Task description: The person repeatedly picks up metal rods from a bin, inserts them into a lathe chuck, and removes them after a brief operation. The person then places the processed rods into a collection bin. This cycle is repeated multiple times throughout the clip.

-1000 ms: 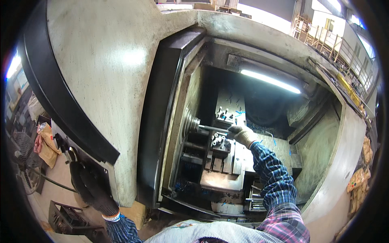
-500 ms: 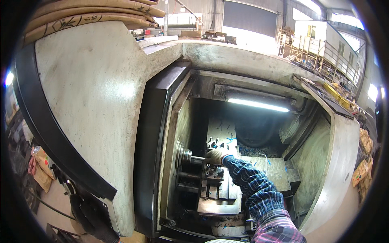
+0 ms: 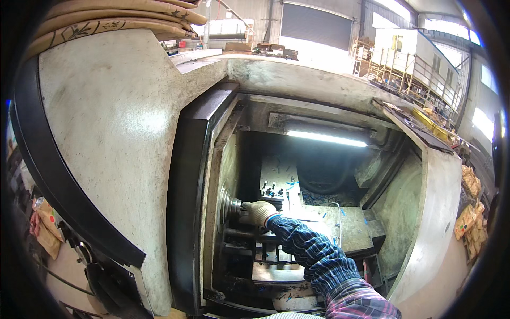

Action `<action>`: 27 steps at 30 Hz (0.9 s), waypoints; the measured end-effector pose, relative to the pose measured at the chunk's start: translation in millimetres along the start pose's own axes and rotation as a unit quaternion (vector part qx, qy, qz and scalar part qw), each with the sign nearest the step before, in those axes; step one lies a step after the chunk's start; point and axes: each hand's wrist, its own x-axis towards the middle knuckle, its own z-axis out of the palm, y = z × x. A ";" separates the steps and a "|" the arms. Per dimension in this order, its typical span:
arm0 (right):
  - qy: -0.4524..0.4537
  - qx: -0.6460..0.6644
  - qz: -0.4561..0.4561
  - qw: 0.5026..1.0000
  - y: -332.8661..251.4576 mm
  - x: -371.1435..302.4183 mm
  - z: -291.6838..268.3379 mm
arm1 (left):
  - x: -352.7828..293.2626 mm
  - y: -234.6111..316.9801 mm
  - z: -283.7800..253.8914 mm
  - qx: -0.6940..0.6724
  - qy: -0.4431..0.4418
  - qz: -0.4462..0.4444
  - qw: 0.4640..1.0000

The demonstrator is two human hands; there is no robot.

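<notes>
My right hand [image 3: 260, 212], in a pale knit glove, reaches into a lathe's work area. Its fingers are closed close to the chuck [image 3: 231, 208] on the left. They appear to be around a short metal rod that sticks out of the chuck; the glove hides most of it. Just beyond the hand is a tool block [image 3: 272, 195] with several upright bolts. A blue plaid sleeve [image 3: 313, 255] covers the forearm. My left hand is not seen; only a pale ribbed sliver, which I cannot make out, shows at the lower edge.
A lit tube lamp [image 3: 326, 139] crosses the back of the enclosure. Blue chips lie on the machine bed [image 3: 348, 228]. The dark door edge [image 3: 186, 212] stands left of the opening. Brown sacks [image 3: 122, 21] are stacked at upper left.
My right hand has moved left toward the chuck, and the rod length seen before between glove and chuck is now mostly covered. The whole view has shifted slightly.
</notes>
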 end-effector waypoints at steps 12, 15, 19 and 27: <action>0.039 -0.014 -0.035 0.999 4.6 5.9 8.0 | -9.8 -27.5 -3.7 0.135 -0.086 0.042 0.986; 0.037 -0.002 -0.026 0.999 3.7 12.6 13.2 | 14.1 15.1 -15.2 -0.017 0.034 0.059 0.998; 0.038 -0.001 -0.006 0.999 -1.9 2.7 5.7 | 35.1 48.0 -33.1 -0.121 0.015 0.089 0.989; 0.033 0.037 0.172 0.984 -24.4 -5.1 -7.4 | 34.0 54.2 -34.8 -0.169 0.031 0.038 0.984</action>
